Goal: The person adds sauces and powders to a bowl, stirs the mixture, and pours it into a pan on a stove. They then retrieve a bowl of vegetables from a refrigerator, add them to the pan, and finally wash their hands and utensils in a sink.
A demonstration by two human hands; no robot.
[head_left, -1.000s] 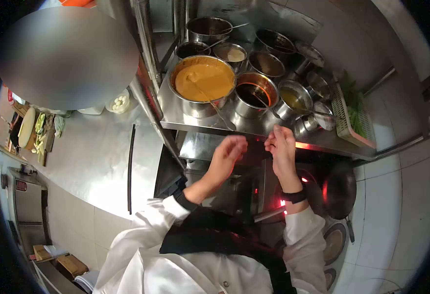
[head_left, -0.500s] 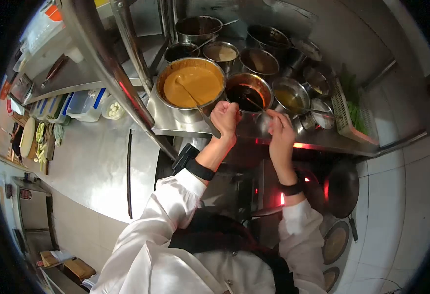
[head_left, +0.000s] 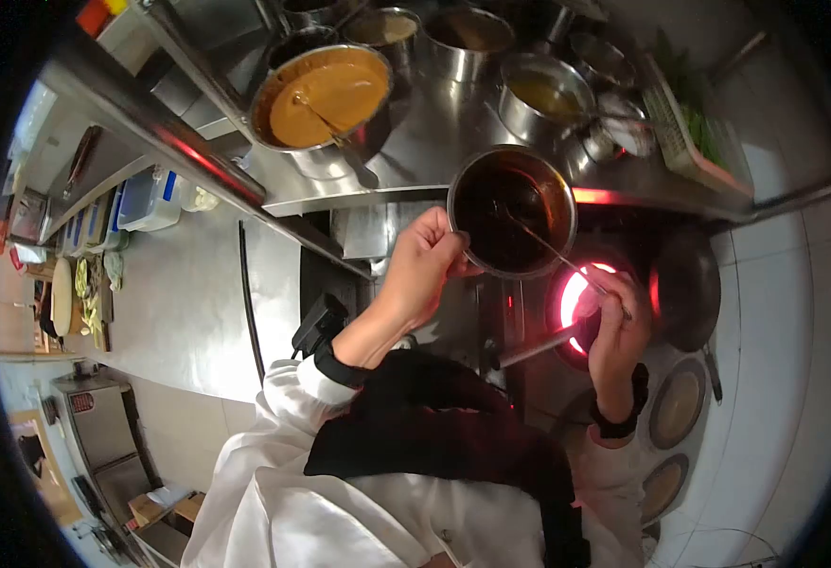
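My left hand (head_left: 427, 256) grips the rim of a round metal pot (head_left: 513, 149) from its left side. Dark brown sauce (head_left: 487, 213) fills part of the pot, which hangs in front of the shelf edge. Between the fingers of my right hand (head_left: 621, 317) is the thin handle of a long-handled spoon (head_left: 567, 260); its head dips into the sauce, so its shape is hidden. Below and right of the pot glows a burner ring (head_left: 572, 298), close to my right hand. A pot of orange-tan sauce (head_left: 330, 95) stands on the shelf with a ladle (head_left: 354, 161) in it.
Several metal pots, one with yellowish liquid (head_left: 543, 92), line the steel shelf (head_left: 425, 151). A basket of greens (head_left: 685, 142) is at the right. Beyond the burner hangs a dark wok (head_left: 688, 279). A steel post (head_left: 160, 133) and worktop (head_left: 184, 284) lie left.
The dark-sauce pot has left the shelf and come toward me, now held in my left hand. My right hand has moved down and right with the spoon. The view has shifted downward.
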